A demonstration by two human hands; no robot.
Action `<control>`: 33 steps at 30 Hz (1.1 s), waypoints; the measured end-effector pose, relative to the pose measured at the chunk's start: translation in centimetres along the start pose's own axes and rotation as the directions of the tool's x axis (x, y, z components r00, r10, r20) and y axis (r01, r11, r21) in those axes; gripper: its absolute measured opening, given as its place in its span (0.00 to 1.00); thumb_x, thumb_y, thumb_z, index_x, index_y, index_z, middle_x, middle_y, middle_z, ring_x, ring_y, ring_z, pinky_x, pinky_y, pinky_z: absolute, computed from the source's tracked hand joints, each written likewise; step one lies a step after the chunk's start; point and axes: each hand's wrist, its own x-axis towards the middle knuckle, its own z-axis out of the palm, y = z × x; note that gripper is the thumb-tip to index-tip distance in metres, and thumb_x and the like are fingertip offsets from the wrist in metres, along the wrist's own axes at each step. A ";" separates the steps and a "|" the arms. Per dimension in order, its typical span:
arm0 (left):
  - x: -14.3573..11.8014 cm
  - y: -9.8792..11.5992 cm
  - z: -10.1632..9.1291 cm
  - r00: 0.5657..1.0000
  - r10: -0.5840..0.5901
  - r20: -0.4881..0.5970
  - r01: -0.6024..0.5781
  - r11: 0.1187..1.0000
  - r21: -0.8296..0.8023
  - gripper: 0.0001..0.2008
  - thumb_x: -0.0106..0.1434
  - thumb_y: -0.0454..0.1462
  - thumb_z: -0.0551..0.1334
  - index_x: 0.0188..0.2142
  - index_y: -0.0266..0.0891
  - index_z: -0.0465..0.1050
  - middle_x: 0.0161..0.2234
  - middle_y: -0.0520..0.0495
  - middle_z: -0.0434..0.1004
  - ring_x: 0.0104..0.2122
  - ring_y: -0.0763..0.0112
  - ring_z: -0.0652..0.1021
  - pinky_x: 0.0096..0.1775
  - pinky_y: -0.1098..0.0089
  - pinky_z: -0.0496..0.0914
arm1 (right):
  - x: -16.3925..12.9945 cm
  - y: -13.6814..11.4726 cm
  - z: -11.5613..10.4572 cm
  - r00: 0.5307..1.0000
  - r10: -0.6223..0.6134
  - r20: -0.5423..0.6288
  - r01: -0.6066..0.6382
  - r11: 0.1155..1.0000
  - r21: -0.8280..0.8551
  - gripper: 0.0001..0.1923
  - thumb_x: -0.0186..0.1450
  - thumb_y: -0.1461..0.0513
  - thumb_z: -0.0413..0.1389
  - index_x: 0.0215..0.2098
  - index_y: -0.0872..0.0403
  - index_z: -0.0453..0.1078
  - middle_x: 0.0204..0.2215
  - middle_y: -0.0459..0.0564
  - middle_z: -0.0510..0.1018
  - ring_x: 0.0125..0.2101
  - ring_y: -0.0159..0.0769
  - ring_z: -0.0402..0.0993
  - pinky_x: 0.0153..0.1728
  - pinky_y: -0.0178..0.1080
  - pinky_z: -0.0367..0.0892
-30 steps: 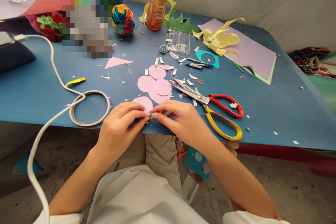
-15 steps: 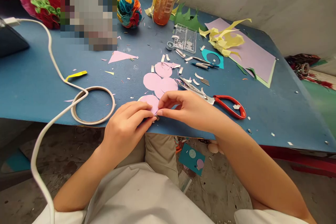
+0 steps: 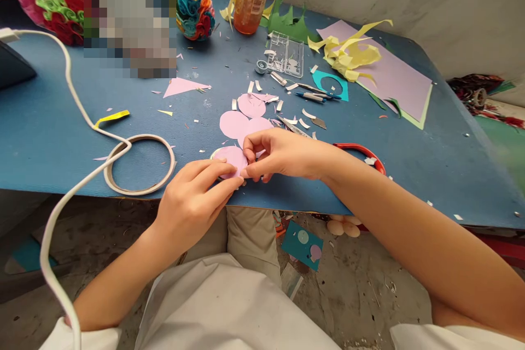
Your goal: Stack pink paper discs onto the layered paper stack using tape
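Since the frame taken 0.5 s earlier, the right forearm has swung farther across the scissors (image 3: 361,149), leaving only the blade ends and part of the red handle visible. The pink paper circle (image 3: 228,156) lies near the front edge of the blue tabletop (image 3: 410,169), between the 2 hands. Left grip: the left hand (image 3: 191,191) holds the circle at its lower left, with fingers laid on the upper face and the thumb at the lower edge. Right grip: the right hand (image 3: 283,154) appears to pinch the circle's right edge between thumb and fingertips. A pale rim shows beneath the circle's left side; its nature cannot be determined. Status, as judged: cutting is complete for the held circle and for at least 3 loose pink circles (image 3: 233,124) just beyond it, which partly overlap. A pink triangular offcut (image 3: 182,86) and scattered white paper strips (image 3: 279,105) are consistent with this. Outstanding: work on the held circle is unfinished, since neither grip has released it. The loose circles show no visible fastening. The tape roll (image 3: 139,192) lies to the left, untouched.
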 end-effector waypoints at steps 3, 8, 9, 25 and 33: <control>0.2 0.0 -0.4 0.996 0.078 0.051 -0.082 0.994 0.078 0.08 0.61 0.28 0.60 0.40 0.38 0.74 0.39 0.44 0.79 0.42 0.64 0.78 0.44 0.65 0.73 | 0.4 0.2 -0.1 0.999 -0.027 0.034 0.024 0.997 0.076 0.17 0.51 0.69 0.59 0.20 0.52 0.53 0.16 0.38 0.66 0.20 0.26 0.68 0.20 0.31 0.66; 0.7 0.2 -1.0 0.980 0.157 0.122 -0.177 0.968 0.178 0.08 0.61 0.29 0.61 0.40 0.36 0.74 0.39 0.43 0.80 0.41 0.63 0.79 0.41 0.66 0.75 | 0.8 0.9 -0.8 0.992 -0.040 0.118 0.025 0.991 0.128 0.19 0.51 0.68 0.61 0.18 0.52 0.52 0.14 0.37 0.65 0.20 0.26 0.69 0.22 0.32 0.67; 0.7 0.2 -1.0 0.978 0.164 0.126 -0.185 0.966 0.180 0.08 0.61 0.29 0.61 0.40 0.35 0.73 0.39 0.43 0.80 0.41 0.63 0.79 0.41 0.66 0.75 | 0.8 1.1 -0.9 0.992 -0.039 0.118 0.021 0.989 0.148 0.19 0.51 0.68 0.62 0.19 0.52 0.53 0.15 0.37 0.65 0.20 0.26 0.69 0.23 0.31 0.67; 0.2 0.3 -0.4 1.000 -0.029 0.005 0.029 0.998 0.052 0.10 0.58 0.30 0.65 0.40 0.40 0.73 0.38 0.47 0.80 0.39 0.67 0.80 0.42 0.68 0.76 | 0.2 2.9 -2.0 0.893 -0.449 0.025 0.447 0.883 -0.145 0.08 0.56 0.64 0.62 0.34 0.54 0.69 0.18 0.36 0.62 0.20 0.24 0.62 0.24 0.30 0.62; 0.3 0.4 -0.3 0.999 0.035 0.038 -0.039 0.992 0.123 0.10 0.60 0.30 0.64 0.42 0.40 0.74 0.39 0.45 0.80 0.40 0.65 0.79 0.41 0.66 0.76 | -0.5 3.2 -1.9 0.641 -0.746 0.182 0.650 0.402 -0.644 0.13 0.69 0.60 0.48 0.36 0.52 0.75 0.27 0.47 0.73 0.26 0.27 0.67 0.28 0.31 0.59</control>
